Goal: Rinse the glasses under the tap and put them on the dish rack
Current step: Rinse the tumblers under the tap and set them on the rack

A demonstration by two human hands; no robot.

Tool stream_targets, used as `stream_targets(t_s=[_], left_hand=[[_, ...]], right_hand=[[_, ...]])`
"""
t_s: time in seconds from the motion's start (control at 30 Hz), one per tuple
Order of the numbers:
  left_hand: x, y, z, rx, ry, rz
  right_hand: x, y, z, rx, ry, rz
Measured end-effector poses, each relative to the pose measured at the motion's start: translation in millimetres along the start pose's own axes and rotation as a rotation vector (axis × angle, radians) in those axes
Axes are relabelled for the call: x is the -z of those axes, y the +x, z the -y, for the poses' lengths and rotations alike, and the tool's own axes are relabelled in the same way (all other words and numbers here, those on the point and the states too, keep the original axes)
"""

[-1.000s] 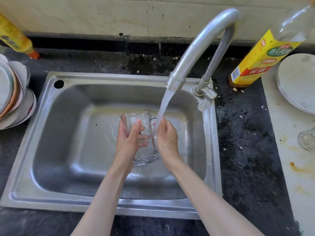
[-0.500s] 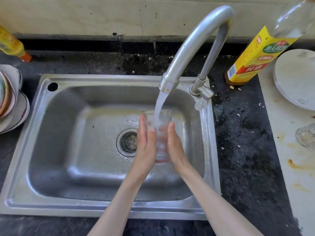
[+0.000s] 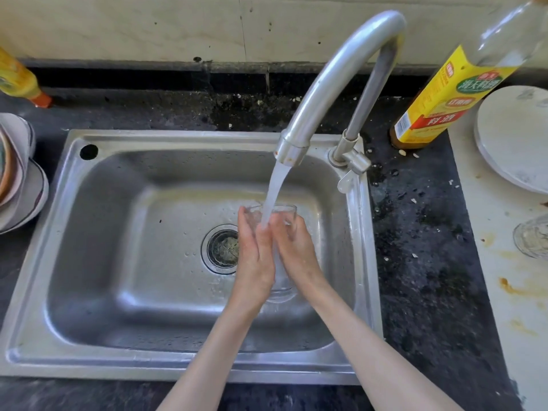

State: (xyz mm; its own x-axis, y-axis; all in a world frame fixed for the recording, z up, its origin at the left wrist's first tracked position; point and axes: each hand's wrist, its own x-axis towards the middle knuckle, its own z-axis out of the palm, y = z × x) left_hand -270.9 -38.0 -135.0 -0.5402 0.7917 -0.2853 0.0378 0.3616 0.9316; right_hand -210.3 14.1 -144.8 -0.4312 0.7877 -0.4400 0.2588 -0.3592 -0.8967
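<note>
my left hand (image 3: 255,256) and right hand (image 3: 296,250) wrap the glass (image 3: 281,287), fingers curled round its sides | glass upright over the sink (image 3: 118,232), under the tap (image 3: 335,81) stream | water seems to land inside the rim, blurred | second glass (image 3: 532,240) on counter (image 3: 430,277), far right

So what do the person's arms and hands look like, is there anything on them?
Nothing is worn. The left hand and right hand are bare, with no gloves, rings, watch or bracelets showing. Both forearms are bare too, with no sleeves in view.
</note>
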Motion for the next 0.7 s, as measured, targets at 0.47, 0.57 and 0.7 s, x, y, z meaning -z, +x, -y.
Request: stream_targets(t_s=[0.47, 0.57, 0.7], left_hand=[[6, 1, 21, -0.031, 0.161, -0.049], [7, -1, 20, -0.033, 0.071, -0.046], [7, -7, 16, 0.078, -0.1, 0.02]], right_hand=[[-4, 2, 0, -0.067, 0.137, 0.077], [-2, 0, -7, -0.086, 0.043, 0.1], [0, 1, -7, -0.079, -0.057, 0.066]])
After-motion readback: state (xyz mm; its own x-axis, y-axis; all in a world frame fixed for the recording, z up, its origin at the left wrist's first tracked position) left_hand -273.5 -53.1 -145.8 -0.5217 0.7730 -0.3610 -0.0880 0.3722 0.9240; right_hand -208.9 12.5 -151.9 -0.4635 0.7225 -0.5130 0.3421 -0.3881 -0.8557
